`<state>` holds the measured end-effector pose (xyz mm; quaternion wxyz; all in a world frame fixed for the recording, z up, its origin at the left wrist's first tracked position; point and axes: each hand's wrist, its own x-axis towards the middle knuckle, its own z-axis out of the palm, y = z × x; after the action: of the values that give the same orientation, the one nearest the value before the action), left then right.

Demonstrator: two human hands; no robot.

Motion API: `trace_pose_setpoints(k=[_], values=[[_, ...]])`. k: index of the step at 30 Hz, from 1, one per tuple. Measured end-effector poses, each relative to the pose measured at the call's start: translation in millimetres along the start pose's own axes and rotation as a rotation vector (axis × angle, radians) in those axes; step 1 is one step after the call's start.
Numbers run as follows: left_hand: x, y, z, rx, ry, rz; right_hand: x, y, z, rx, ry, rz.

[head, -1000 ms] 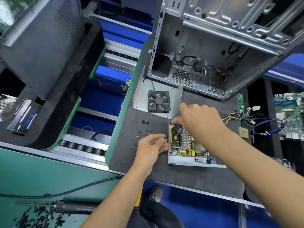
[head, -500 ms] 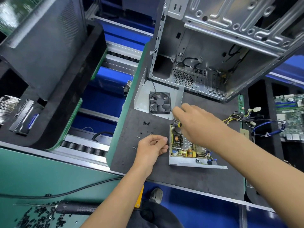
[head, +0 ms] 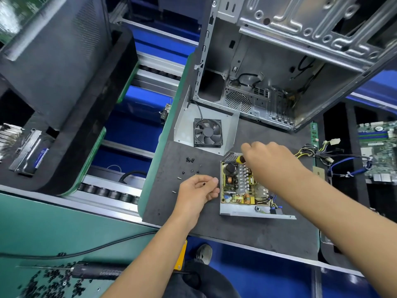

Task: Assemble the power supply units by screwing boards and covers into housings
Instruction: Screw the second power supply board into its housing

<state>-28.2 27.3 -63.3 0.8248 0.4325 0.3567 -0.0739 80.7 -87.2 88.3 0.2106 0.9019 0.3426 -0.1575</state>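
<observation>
Right hand (head: 270, 164) now grips a yellow-and-black screwdriver handle (head: 240, 159) over the far left corner of the one circuit board (head: 240, 186), which a second ago it only touched; left hand (head: 198, 190) still pinches one black screw (head: 203, 184). Board sits in an open grey metal housing (head: 253, 211) on the dark mat (head: 247, 233); about nine loose screws (head: 190, 160) lie left, one square fan (head: 208, 132) beyond

Your right hand (head: 267, 162) covers the upper right of the circuit board (head: 238, 186) and all but a yellow-and-black bit of the screwdriver (head: 240, 159). Your left hand (head: 198, 191) pinches a black speck, too small to identify. The computer case (head: 290, 61) is cut off at the frame's top. The upper left corner is blurred.
</observation>
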Motion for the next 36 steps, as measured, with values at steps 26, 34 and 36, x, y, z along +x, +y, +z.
trace_pose_setpoints(k=[26, 34, 36], values=[[-6, 1, -5, -0.183, -0.004, -0.045, 5, -4, -4, 0.179, 0.099, 0.027], [-7, 3, -3, -0.192, 0.001, -0.057, 6, -7, 1, 0.342, 0.062, 0.066], [-6, 3, -3, -0.196, 0.012, -0.056, 1, -4, 2, 0.348, 0.052, -0.035]])
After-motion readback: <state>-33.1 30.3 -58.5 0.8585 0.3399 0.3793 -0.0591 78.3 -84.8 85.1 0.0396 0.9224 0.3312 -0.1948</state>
